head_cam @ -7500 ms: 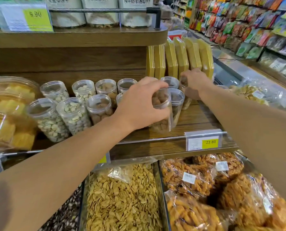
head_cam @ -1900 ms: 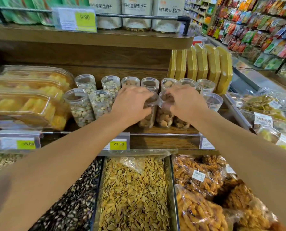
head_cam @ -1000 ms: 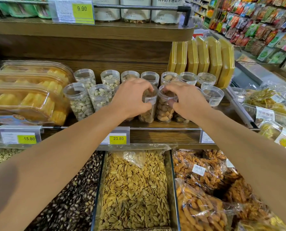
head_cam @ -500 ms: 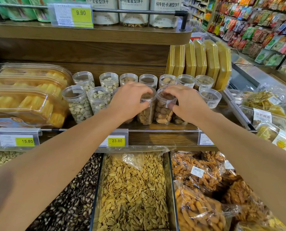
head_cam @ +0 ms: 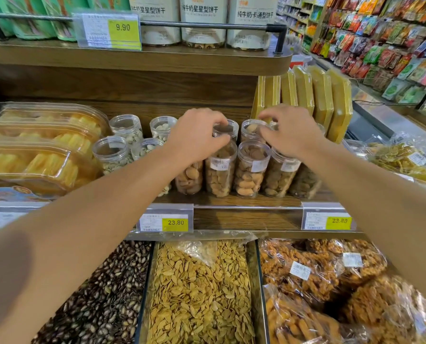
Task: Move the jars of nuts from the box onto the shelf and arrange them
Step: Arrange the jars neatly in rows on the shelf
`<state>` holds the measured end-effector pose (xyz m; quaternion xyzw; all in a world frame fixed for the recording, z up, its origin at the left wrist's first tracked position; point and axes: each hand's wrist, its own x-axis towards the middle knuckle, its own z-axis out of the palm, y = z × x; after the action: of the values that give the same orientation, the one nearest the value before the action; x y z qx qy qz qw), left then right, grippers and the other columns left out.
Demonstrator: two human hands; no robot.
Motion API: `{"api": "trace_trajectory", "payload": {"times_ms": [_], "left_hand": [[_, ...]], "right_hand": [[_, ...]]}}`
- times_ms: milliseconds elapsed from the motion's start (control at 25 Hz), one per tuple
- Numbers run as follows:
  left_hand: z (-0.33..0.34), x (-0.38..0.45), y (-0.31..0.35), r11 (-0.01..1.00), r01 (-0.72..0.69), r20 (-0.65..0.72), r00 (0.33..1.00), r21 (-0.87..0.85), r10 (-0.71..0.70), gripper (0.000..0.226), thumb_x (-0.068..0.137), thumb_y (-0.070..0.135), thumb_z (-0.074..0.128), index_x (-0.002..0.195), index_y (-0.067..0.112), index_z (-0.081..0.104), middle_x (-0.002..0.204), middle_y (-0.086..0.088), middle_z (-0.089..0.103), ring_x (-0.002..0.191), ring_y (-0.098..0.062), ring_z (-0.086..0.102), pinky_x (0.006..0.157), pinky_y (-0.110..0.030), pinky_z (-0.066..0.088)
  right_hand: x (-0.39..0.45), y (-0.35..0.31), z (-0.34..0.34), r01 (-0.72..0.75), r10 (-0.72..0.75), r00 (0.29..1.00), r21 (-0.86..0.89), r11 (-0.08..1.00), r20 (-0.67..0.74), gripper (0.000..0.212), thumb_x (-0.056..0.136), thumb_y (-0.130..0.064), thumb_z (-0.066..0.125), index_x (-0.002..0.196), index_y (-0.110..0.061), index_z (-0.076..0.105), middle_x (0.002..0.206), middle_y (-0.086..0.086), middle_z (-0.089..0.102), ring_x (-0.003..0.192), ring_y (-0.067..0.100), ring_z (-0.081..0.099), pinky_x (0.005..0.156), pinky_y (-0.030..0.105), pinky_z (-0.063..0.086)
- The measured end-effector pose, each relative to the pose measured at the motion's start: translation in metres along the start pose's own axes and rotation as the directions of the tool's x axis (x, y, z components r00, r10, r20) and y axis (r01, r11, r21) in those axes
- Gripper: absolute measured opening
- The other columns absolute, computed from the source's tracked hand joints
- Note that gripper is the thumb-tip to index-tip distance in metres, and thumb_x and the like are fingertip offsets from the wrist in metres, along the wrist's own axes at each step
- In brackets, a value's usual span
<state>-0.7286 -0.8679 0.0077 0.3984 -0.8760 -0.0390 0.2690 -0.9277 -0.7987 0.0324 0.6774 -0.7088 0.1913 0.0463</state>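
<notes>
Overhead, an upper shelf (head_cam: 137, 59) crowds our reach; yellow trays (head_cam: 33, 155) flank the shelf (head_cam: 244, 201) on the left, boxes (head_cam: 323, 100) behind. Our left hand (head_cam: 197, 135) curls over a back-row jar (head_cam: 228, 130), our right hand (head_cam: 291, 132) over another (head_cam: 250, 129); whether the fingers actually clamp, we cannot tell.

My feed is bright and evenly lit from overhead store lights. Glare streaks the clear bags (head_cam: 326, 269) and the jar lids (head_cam: 125, 122). The upper shelf (head_cam: 137, 59) shadows the wooden back panel beneath it. Wide-angle distortion bows the shelf edges, and my left forearm (head_cam: 58, 256) is soft and smeared at the lower-left corner.
</notes>
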Motion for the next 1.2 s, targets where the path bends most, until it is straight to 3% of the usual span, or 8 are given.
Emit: {"api": "trace_trajectory", "payload": {"times_ms": [280, 440, 520, 640, 720, 840, 1000, 1200], "left_hand": [[0.018, 0.053, -0.005, 0.989, 0.088, 0.146, 0.984, 0.121, -0.105, 0.041, 0.079, 0.055, 0.063, 0.111, 0.029, 0.069, 0.107, 0.003, 0.069, 0.099, -0.02, 0.062, 0.087, -0.042, 0.053], [0.016, 0.054, -0.011, 0.998, 0.025, 0.214, 0.976, 0.059, -0.037, 0.028, 0.082, 0.035, 0.067, 0.109, 0.03, 0.071, 0.11, 0.005, 0.068, 0.093, -0.01, 0.056, 0.078, -0.027, 0.046], [0.012, 0.052, -0.012, 1.0, 0.02, 0.215, 0.976, 0.015, -0.023, 0.032, 0.08, 0.029, 0.066, 0.112, 0.029, 0.07, 0.117, 0.005, 0.066, 0.103, -0.011, 0.057, 0.086, -0.028, 0.047], [0.014, 0.052, -0.014, 0.997, 0.013, 0.188, 0.982, 0.077, -0.027, 0.038, 0.08, 0.043, 0.067, 0.114, 0.027, 0.069, 0.121, 0.003, 0.065, 0.113, -0.017, 0.055, 0.094, -0.036, 0.047], [0.014, 0.053, -0.014, 0.999, 0.018, 0.236, 0.971, 0.05, -0.029, 0.035, 0.081, 0.037, 0.068, 0.115, 0.029, 0.069, 0.121, 0.002, 0.065, 0.114, -0.017, 0.055, 0.092, -0.034, 0.047], [0.009, 0.053, -0.014, 0.999, 0.022, 0.262, 0.965, -0.035, -0.012, 0.038, 0.08, 0.02, 0.066, 0.116, 0.031, 0.068, 0.124, 0.006, 0.064, 0.116, -0.013, 0.055, 0.093, -0.027, 0.045], [0.012, 0.053, -0.014, 1.0, 0.023, 0.201, 0.979, -0.002, -0.022, 0.036, 0.08, 0.039, 0.07, 0.114, 0.027, 0.069, 0.119, 0.003, 0.066, 0.105, -0.012, 0.058, 0.081, -0.025, 0.044], [0.013, 0.054, -0.019, 1.0, 0.013, 0.254, 0.967, -0.013, -0.009, 0.035, 0.083, 0.034, 0.071, 0.117, 0.032, 0.067, 0.127, 0.005, 0.063, 0.115, -0.014, 0.056, 0.09, -0.027, 0.042]], "right_hand": [[0.052, -0.003, 0.019, -0.103, 0.154, 0.96, -0.215, 0.971, 0.236, 0.036, 0.086, -0.05, 0.063, 0.1, -0.017, 0.066, 0.085, 0.0, 0.058, 0.077, 0.02, 0.05, 0.06, 0.028, 0.038], [0.047, 0.004, 0.004, -0.04, 0.05, 0.934, -0.036, 0.999, 0.355, 0.039, 0.087, -0.013, 0.06, 0.124, -0.025, 0.062, 0.118, -0.003, 0.055, 0.106, 0.016, 0.049, 0.082, 0.026, 0.038], [0.043, 0.009, 0.003, -0.046, 0.04, 0.967, 0.017, 0.999, 0.251, 0.04, 0.085, -0.02, 0.061, 0.125, -0.025, 0.062, 0.131, 0.0, 0.057, 0.12, 0.021, 0.051, 0.089, 0.025, 0.037], [0.042, 0.01, 0.013, -0.023, 0.05, 0.977, -0.13, 0.991, 0.21, 0.041, 0.087, -0.043, 0.063, 0.12, -0.019, 0.065, 0.119, 0.006, 0.063, 0.105, 0.023, 0.057, 0.078, 0.027, 0.042], [0.042, 0.009, 0.015, 0.005, 0.025, 0.966, -0.118, 0.993, 0.258, 0.035, 0.088, -0.036, 0.065, 0.12, -0.021, 0.065, 0.121, 0.005, 0.062, 0.1, 0.018, 0.054, 0.077, 0.026, 0.04], [0.04, 0.012, 0.01, -0.017, -0.003, 0.959, 0.069, 0.997, 0.283, 0.044, 0.086, -0.012, 0.061, 0.127, -0.027, 0.061, 0.136, 0.002, 0.055, 0.122, 0.02, 0.05, 0.091, 0.026, 0.037], [0.04, 0.01, 0.02, -0.01, 0.017, 0.981, -0.037, 0.999, 0.195, 0.042, 0.087, -0.042, 0.066, 0.123, -0.022, 0.062, 0.125, 0.002, 0.061, 0.113, 0.022, 0.055, 0.083, 0.026, 0.04], [0.041, 0.013, 0.014, -0.007, -0.011, 0.961, 0.065, 0.998, 0.278, 0.038, 0.088, -0.02, 0.065, 0.126, -0.027, 0.062, 0.133, 0.001, 0.056, 0.122, 0.02, 0.05, 0.087, 0.024, 0.034]]}}
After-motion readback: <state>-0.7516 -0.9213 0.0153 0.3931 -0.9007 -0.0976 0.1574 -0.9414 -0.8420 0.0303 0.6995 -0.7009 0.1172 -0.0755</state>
